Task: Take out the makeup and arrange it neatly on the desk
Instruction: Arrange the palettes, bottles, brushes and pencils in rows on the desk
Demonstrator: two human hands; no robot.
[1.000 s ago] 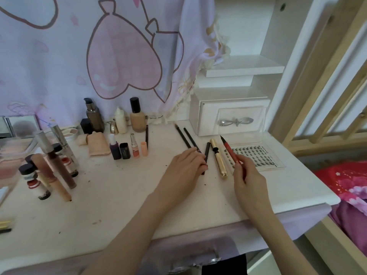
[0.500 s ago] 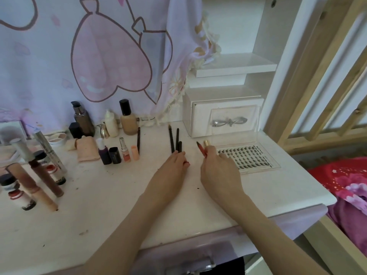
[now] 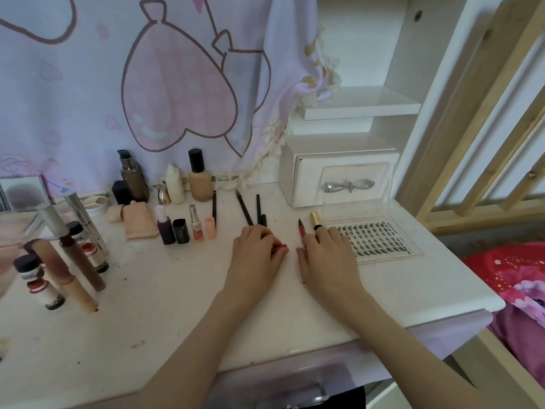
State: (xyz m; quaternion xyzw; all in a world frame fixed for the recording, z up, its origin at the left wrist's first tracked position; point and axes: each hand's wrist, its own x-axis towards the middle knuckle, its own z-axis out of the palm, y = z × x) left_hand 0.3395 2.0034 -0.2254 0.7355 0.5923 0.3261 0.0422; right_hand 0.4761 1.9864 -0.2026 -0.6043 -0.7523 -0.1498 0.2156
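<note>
Three thin black pencils (image 3: pixel 244 206) lie almost parallel on the white desk (image 3: pixel 165 293), tips pointing away from me. My left hand (image 3: pixel 256 255) rests curled over their near ends. Just to the right, a red pencil (image 3: pixel 300 229) and a gold-capped pen (image 3: pixel 316 220) stick out from under my right hand (image 3: pixel 327 256); its fingers lie over both, and their lower parts are hidden. A clear tray of false lashes (image 3: pixel 380 240) lies flat right beside that hand.
Foundation bottles (image 3: pixel 200 178) stand along the back under a pink cloth. A row of small lipsticks (image 3: pixel 180 231) and a puff (image 3: pixel 138 221) sit left of centre, with several tubes (image 3: pixel 67 261) at the far left. A small drawer box (image 3: pixel 342 178) stands at the back right, and red bedding (image 3: pixel 513 273) lies past the desk edge.
Both hands shifted left. The black pencils now lie straighter side by side, and the red pencil and gold pen moved away from the lash tray towards them.
</note>
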